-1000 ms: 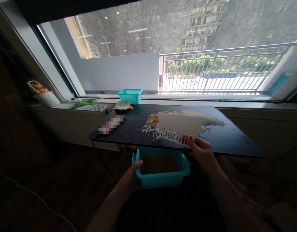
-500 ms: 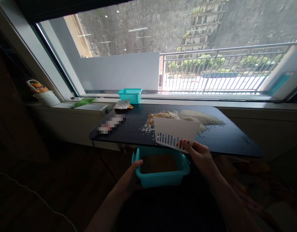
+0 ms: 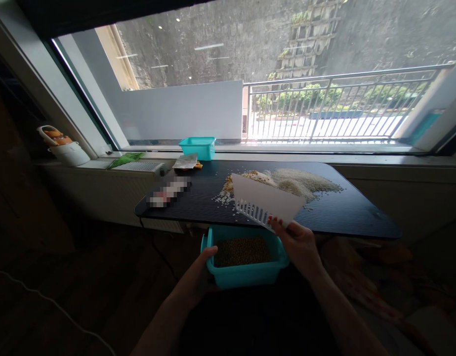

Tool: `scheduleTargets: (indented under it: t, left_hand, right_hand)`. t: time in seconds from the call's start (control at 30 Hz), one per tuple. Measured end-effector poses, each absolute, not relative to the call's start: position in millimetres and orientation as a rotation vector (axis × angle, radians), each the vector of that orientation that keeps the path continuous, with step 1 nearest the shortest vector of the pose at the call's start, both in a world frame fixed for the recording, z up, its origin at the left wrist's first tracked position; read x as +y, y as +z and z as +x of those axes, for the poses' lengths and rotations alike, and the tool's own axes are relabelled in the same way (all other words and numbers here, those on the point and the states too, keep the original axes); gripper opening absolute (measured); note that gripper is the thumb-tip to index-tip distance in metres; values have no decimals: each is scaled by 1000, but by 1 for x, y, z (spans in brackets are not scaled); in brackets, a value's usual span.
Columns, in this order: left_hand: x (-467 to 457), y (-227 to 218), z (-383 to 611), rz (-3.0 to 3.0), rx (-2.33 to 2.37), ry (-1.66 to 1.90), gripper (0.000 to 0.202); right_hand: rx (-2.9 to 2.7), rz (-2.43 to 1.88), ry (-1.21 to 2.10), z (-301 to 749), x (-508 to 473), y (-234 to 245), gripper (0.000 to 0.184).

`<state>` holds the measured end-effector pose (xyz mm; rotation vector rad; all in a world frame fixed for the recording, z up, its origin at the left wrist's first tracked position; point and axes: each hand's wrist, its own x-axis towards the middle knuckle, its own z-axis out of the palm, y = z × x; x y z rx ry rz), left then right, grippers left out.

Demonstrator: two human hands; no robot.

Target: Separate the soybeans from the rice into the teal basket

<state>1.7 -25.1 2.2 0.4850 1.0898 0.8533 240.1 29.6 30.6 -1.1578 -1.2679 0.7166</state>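
Below the table's front edge, my left hand (image 3: 200,269) grips the left side of a turquoise plastic bin (image 3: 246,278), thumb over the rim. Small brown beans or grains (image 3: 242,251) cover the bin's bottom. My right hand (image 3: 300,244) pinches the lower right edge of a white slotted scoop (image 3: 267,198), a flat sheet with a row of slots along its lower edge. The scoop is tilted above the table's front edge. Behind it lies a spread heap of white rice (image 3: 305,180), with yellow kernels (image 3: 228,185) mixed in at its left.
The dark table (image 3: 198,207) stands by the window. A second turquoise bin (image 3: 198,148) sits at its back left, near a paper packet (image 3: 186,162). A blurred-out item (image 3: 170,192) lies at the left. A white pot (image 3: 68,152) and green cloth (image 3: 127,159) rest left of the table.
My right hand has tilted the scoop further, its right end dropping lower. My left hand keeps its hold on the bin. The whole view has shifted slightly.
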Motion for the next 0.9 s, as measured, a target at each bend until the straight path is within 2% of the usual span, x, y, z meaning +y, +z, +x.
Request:
scheduleTargets:
  t: [0.17,0.43,0.7,0.9]
  left_hand:
    - [-25,1,-1,487,1098,835,74]
    - [-25,2,1,479,1120,839,76]
    - [-25,3,1,489,1104,835,74]
    - [-26,5,1,484,1113,825,71]
  right_hand:
    - [-1344,-1156,680,226,35,27,30]
    - [-1237,-1345,441,269,36,21,32]
    - [-1265,-1288,532,253,33,29,30]
    - [-1351,-1321,479,245,42,31,32]
